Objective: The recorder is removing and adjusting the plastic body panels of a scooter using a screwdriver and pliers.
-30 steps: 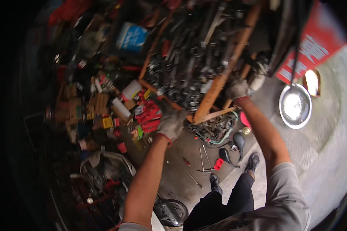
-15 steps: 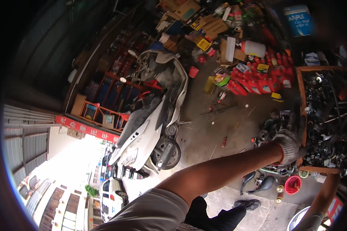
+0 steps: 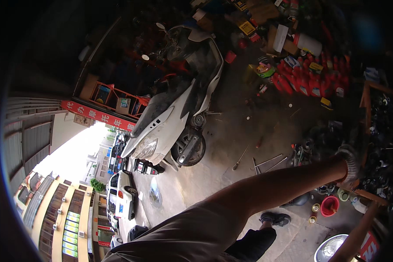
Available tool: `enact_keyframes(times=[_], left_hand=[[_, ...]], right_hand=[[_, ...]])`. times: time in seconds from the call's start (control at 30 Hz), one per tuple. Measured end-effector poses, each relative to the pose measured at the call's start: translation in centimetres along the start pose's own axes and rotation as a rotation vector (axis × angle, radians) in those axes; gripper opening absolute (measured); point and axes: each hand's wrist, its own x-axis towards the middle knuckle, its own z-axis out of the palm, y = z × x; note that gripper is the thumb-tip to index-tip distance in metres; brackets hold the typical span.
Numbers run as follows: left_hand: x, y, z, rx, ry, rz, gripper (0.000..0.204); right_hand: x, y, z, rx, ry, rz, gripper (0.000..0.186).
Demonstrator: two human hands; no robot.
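Observation:
My left arm reaches across to the right, and my left hand (image 3: 350,162), in a pale knitted glove, is at the edge of a wood-framed tray (image 3: 367,105). Its fingers fade into dark shadow, so what they touch or hold is hidden. Dark metal parts and tools (image 3: 384,161) fill the tray. At the lower right my right forearm (image 3: 359,229) goes up to the tray's near corner. The hand at its end is lost in the dark among the parts.
A white scooter (image 3: 161,118) stands left of centre. Red bottles (image 3: 308,78) crowd the floor behind. Long-handled tools (image 3: 266,162) lie on the concrete. Near my foot (image 3: 275,219) are a red bowl (image 3: 329,205), small cans (image 3: 314,214) and a metal basin (image 3: 332,246).
The whole view has shifted and grown darker, with more of the street showing. My left hand appears farther right, beside the tray's frame, its fingers now deeper in shadow.

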Motion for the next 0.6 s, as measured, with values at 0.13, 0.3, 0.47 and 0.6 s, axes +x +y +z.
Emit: enact_keyframes(times=[0.13, 0.3, 0.47, 0.6], left_hand=[[0.1, -0.1, 2.0, -0.139, -0.070, 0.002, 0.090], [-2.0, -1.9, 6.4, -0.129, -0.107, 0.045, 0.086], [-24.1, -11.2, 9.4, -0.706, -0.027, -0.173, 0.048], [-46.0, -23.3, 14.0, -1.127, -0.294, -0.453, 0.044]], right_hand=[[-6.1, -1.0, -6.4, 0.139, 0.071, -0.066, 0.036], [-28.4, 0.9, -12.4, -0.020, -0.355, 0.258, 0.030], [-45.2, -9.1, -17.5, 0.289, -0.677, 0.472, 0.010], [-53.6, -25.4, -19.2, 0.573, -1.115, 0.625, 0.011]])
